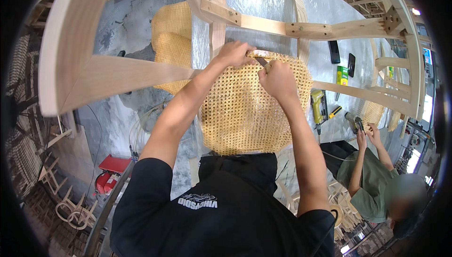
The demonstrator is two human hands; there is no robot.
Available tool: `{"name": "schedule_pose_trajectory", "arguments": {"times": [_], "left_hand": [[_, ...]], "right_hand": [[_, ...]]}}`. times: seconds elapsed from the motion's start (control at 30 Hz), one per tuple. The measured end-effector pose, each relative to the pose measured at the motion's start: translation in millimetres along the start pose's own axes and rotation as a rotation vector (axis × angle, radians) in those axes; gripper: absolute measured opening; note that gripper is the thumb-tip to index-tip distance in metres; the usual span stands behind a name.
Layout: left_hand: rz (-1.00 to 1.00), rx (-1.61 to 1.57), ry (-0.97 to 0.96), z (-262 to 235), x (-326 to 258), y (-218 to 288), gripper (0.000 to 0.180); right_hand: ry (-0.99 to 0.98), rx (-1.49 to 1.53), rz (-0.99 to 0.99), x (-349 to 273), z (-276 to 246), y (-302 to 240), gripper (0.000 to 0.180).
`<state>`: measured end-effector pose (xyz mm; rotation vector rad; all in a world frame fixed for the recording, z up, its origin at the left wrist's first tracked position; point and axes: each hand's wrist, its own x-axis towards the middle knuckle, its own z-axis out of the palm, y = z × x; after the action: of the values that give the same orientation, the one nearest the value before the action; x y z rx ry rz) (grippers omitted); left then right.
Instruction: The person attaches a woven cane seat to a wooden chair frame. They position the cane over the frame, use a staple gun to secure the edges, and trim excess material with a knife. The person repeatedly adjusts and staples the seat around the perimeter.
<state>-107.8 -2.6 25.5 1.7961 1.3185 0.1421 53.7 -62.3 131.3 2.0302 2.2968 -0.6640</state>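
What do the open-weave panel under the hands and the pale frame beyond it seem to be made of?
Open-weave panel: likely cane, possibly a plastic imitation; golden, slightly glossy strands form a holed lattice.
Pale frame: apparently solid wood, seemingly unvarnished; visible grain, matte surface.

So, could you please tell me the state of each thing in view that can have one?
Cane panel: spread out, both hands at its upper part.
Bladed tool: held, blade exposed.
Right hand: closed around the tool's handle.
Left hand: at the panel's upper edge, exact grip unclear.
Wooden frame: pieces joined, dark holes showing.
Green air tool: lying down, unheld.
Loose cane webbing: unheld, partly overlapping.
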Motion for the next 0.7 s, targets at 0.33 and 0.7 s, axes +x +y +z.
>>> {"name": "schedule_pose_trajectory", "arguments": {"times": [0.33,0.7], "left_hand": [[0.178,0.092,0.077,5.0,7.5,-10.5,0.066],[0.11,0.061,0.033,-3.1,1.3,-5.6,0.076]], "right_hand": [[-0.02,-0.055,-0.133,16.2,-12.5,18.8,0.028],[0.082,0.213,-0.172,-7.3,1.0,28.0,0.019]]}}
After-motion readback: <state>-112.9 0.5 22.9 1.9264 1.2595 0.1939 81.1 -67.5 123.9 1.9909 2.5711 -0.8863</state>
